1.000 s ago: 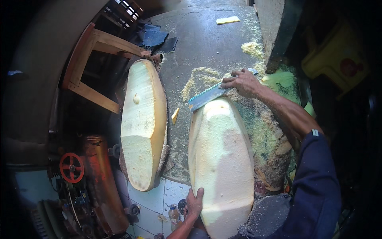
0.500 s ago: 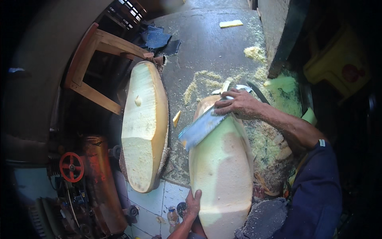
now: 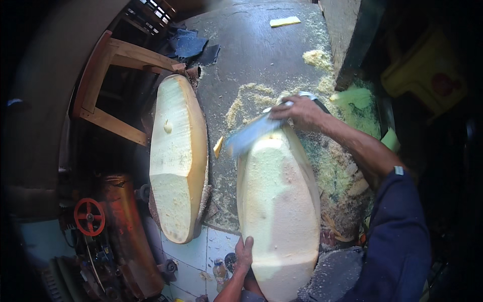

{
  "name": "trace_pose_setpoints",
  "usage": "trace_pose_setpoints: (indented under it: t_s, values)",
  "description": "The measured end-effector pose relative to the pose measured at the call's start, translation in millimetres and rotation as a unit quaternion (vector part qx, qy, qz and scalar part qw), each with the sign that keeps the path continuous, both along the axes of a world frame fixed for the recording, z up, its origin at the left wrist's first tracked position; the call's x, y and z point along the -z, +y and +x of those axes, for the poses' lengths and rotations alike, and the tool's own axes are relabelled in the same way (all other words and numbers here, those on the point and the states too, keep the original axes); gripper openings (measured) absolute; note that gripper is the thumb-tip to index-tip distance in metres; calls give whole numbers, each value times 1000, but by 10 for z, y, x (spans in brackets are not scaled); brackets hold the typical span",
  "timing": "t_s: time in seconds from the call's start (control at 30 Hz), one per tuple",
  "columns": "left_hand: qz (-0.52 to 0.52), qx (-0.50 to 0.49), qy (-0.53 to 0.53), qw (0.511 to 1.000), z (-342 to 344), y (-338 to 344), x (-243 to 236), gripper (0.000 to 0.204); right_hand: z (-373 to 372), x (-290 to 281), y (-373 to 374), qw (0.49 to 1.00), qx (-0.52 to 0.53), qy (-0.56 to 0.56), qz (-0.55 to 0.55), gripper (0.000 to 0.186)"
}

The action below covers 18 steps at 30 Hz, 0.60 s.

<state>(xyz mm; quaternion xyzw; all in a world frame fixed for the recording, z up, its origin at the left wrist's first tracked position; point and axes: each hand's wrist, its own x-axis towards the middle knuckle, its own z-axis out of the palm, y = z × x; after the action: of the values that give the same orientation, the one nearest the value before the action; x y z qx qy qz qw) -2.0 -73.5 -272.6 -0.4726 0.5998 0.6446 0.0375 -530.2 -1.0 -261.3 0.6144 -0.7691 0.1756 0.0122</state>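
Observation:
A long pale carved wooden block (image 3: 279, 211) lies lengthwise in front of me. My left hand (image 3: 245, 252) presses against its near left side, fingers spread on the wood. My right hand (image 3: 298, 111) grips the handle of a broad-bladed chopping knife (image 3: 250, 135) at the block's far end; the blade is blurred and rests over the block's upper left edge. A second, similar pale block (image 3: 177, 156) lies to the left, untouched.
Yellow wood shavings (image 3: 327, 166) cover the concrete floor (image 3: 251, 55) around the blocks. A wooden stool frame (image 3: 115, 85) stands at upper left. A rusty machine with a red handwheel (image 3: 89, 217) sits at lower left. A yellow container (image 3: 427, 80) is at right.
My right hand and the knife have swung down and left along the block's far end. The view has shifted slightly. My left hand stays on the block.

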Motion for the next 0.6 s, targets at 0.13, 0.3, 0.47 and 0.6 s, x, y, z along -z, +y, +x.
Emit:
trace_pose_setpoints:
  t_s: [0.13, 0.3, 0.47, 0.6]
  values:
    - [-47, 3, 60, 997, 5, -8, 23, 68, 58, 56, 72, 992, -119, -31, -24, 54]
    - [14, -32, 27, 999, -9, -33, 102, 69, 99, 127, 137, 999, 33, 12, -38, 54]
    - [27, -30, 6, 999, 52, -115, 237, 72, 152, 191, 170, 985, 159, -35, 55, 60]
    - [57, -52, -45, 996, 95, -177, 361, 65, 207, 261, 182, 999, 2, -12, -44, 49]
